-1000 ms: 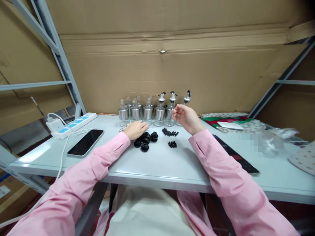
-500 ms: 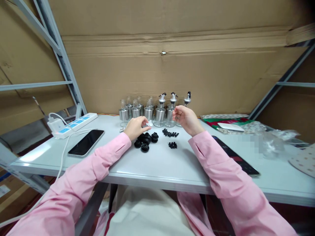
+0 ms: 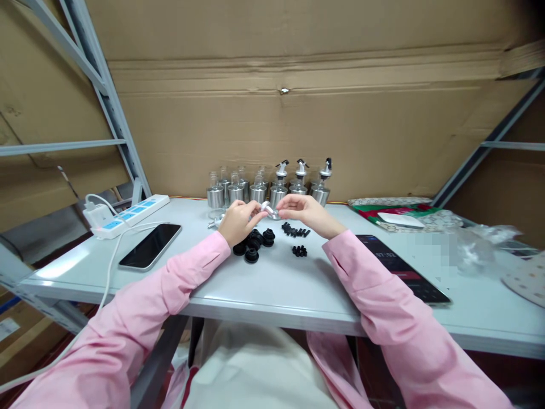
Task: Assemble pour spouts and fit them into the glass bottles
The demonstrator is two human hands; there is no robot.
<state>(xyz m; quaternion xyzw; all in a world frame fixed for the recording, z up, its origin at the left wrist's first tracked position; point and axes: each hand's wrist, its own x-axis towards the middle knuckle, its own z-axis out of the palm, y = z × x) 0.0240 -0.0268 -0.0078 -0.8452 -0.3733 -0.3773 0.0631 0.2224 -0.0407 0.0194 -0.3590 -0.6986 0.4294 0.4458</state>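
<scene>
Between my hands is a small silver-white spout piece (image 3: 268,208). My left hand (image 3: 240,221) pinches its left side, and the fingertips of my right hand (image 3: 307,213) are closed at its right end. Black round stoppers (image 3: 251,255) lie in a heap just below my left hand. Below my right hand are short black tubes (image 3: 295,230) and a cluster of small black pieces (image 3: 299,250). Glass bottles with metal sleeves (image 3: 215,196) stand in rows behind the hands; three carry pourer tops (image 3: 301,166).
On the left lie a phone (image 3: 150,246) and a white power strip (image 3: 135,216) with a cable. A dark tablet (image 3: 404,270) is by my right forearm. Farther right are a white object (image 3: 401,220) on patterned cloth and clear plastic bags (image 3: 477,247).
My right hand has moved left and down to meet my left hand at the spout piece. My left hand has shifted slightly right, and the piece is now tilted between them.
</scene>
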